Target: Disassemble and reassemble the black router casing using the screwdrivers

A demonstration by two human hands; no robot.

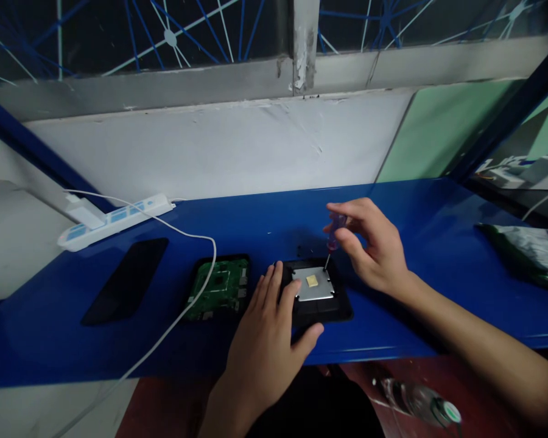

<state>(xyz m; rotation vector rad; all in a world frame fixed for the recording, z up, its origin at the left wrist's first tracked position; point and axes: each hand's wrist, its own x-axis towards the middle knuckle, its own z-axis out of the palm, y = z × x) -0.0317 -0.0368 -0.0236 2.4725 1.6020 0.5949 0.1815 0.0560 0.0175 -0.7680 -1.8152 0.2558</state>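
My right hand grips a screwdriver with a purple, see-through handle. Its shaft points down, and the tip meets the upper right corner of a silver metal plate. That plate lies in a black plastic cover and carries a small yellowish square pad in its middle. My left hand rests with fingers stretched out along the cover's left side, fingertips at the plate's edge. Left of it sits a black case half holding a green circuit board.
A white cable runs across the board and over the table's front edge. At the left are a power strip and a dark phone-like slab. A plastic packet lies at the right; a bottle is below the blue table.
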